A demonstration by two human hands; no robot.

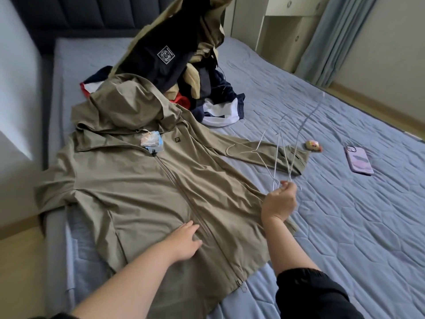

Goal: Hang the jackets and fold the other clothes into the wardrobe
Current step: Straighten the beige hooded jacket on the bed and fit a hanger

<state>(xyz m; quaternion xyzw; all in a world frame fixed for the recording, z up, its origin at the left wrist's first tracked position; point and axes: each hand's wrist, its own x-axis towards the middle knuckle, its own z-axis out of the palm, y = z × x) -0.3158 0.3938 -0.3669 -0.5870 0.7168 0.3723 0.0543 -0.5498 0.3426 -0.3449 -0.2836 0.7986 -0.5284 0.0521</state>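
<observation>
An olive hooded zip jacket lies spread flat, front up, on the bed, with a paper tag at its collar. My left hand rests flat on the jacket's lower front beside the zipper. My right hand pinches the hooks of several thin white wire hangers, which fan out away from me over the jacket's right sleeve. A pile of other clothes in navy, beige, red and white sits behind the jacket near the headboard.
A phone in a purple case and a small yellow-pink object lie on the grey-blue quilt to the right. A cream cabinet and blue-grey curtain stand at the back right. Wooden floor shows at the left.
</observation>
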